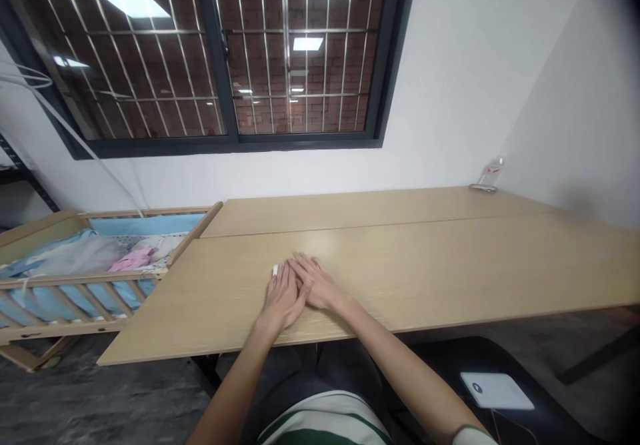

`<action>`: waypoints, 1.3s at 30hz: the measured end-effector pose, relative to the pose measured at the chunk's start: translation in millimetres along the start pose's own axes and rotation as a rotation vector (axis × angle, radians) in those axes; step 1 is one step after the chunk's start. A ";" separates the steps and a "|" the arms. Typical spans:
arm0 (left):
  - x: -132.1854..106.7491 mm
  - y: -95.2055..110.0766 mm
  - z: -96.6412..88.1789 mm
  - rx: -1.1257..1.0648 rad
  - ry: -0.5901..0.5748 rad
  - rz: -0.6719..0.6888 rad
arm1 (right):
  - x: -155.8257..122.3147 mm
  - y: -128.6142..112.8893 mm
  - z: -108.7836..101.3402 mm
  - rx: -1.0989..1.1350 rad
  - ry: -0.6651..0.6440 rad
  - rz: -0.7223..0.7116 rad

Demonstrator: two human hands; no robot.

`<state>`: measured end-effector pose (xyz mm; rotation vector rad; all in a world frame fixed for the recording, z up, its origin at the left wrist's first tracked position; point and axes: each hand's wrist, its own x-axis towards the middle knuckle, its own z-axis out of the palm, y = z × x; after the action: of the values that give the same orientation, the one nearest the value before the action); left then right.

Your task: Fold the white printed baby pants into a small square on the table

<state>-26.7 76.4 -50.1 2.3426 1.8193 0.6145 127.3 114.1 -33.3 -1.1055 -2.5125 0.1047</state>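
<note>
My left hand (285, 300) rests on the light wood table (430, 265) near its front edge, palm down with the fingers stretched forward. A small white piece (275, 270) shows at its outer fingertips; I cannot tell whether it is wrapped on a finger or lies under it. Against it lies my right hand (316, 283), also flat, its fingers reaching across to the left hand's fingers and thumb, so the two touch and partly overlap. Neither palm is visible, and nothing shows as held.
To the left stands a wooden crib (165, 275) with blue lining and a pink cloth (133, 259). A clear bottle (493, 171) is at the table's far right corner. A white device (497, 390) with a cable lies on a black seat (450, 358). A barred window (305, 141) is behind.
</note>
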 end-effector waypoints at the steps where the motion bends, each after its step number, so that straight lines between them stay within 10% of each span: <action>1: 0.1 2.0 2.2 0.017 -0.044 -0.026 | 0.8 1.8 2.4 0.004 -0.058 -0.004; 15: -28.0 -18.2 17.8 0.103 0.071 0.005 | -24.7 24.8 1.6 0.224 -0.036 0.109; 23: -16.8 -47.4 -13.3 0.029 0.023 0.222 | -33.2 16.1 -10.4 0.221 0.063 -0.058; 39: 2.8 -47.4 -29.9 -0.019 0.150 0.148 | -18.6 32.7 4.6 0.409 0.236 -0.025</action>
<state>-80.4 87.4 -37.8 2.4969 1.6976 0.8428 159.5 123.5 -50.7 -0.8625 -2.1660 0.4333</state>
